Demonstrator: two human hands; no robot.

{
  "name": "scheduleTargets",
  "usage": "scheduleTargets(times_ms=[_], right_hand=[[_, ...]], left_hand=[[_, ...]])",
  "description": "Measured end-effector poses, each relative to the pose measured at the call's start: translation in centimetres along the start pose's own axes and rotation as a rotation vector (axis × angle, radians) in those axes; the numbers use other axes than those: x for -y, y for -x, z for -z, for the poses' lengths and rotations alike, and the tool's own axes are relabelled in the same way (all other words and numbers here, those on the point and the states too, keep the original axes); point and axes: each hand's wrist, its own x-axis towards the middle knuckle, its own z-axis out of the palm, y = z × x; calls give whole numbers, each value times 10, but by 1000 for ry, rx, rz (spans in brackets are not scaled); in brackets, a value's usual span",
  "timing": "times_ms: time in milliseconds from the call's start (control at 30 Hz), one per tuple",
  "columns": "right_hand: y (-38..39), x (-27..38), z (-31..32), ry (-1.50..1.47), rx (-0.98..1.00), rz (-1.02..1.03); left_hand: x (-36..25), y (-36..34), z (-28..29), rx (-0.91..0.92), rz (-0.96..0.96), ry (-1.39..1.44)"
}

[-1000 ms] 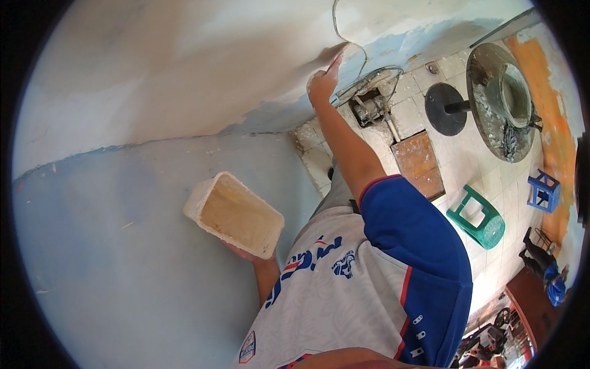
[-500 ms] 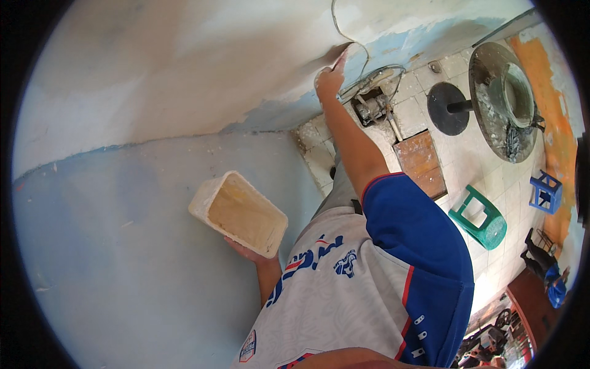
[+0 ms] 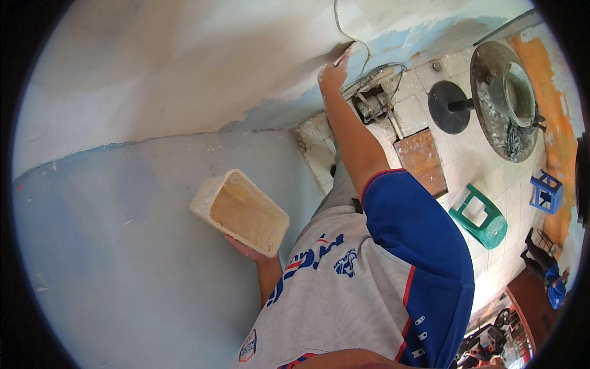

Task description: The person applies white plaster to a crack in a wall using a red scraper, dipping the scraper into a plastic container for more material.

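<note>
My left hand grips an off-white rectangular plastic tub from beneath, its open mouth tilted toward me. Pale yellowish residue coats the tub's inside. With my right arm stretched far out, my right hand is closed on a putty knife, its thin edge held against the wall. Most of the knife is hidden by the fingers. Whitish skim coat covers much of that wall, and bare blue paint shows along its lower part. White smears mark my right hand.
A cable runs down the wall beside my right hand to a motor pump in a floor recess. Nearby lie a brown board, a green stool, a blue stool and a tipped round table. A person sits far right.
My right hand shifts very slightly to the right along the wall. The tub stays nearly still in my left hand.
</note>
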Motion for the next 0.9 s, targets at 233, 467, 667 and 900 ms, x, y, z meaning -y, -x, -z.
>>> scheduleTargets(times_ms=[233, 467, 667, 900], right_hand=[[25, -43, -4, 222, -80, 211], [-7, -50, -3, 189, -145, 198], [42, -15, -11, -5, -27, 445], [21, -37, 2, 145, -109, 250]], left_hand=[[0, 3, -9, 70, 2, -34], [2, 0, -7, 60, -39, -157], [5, 3, -23, 38, 16, -71], [3, 2, -7, 88, 1, -87]])
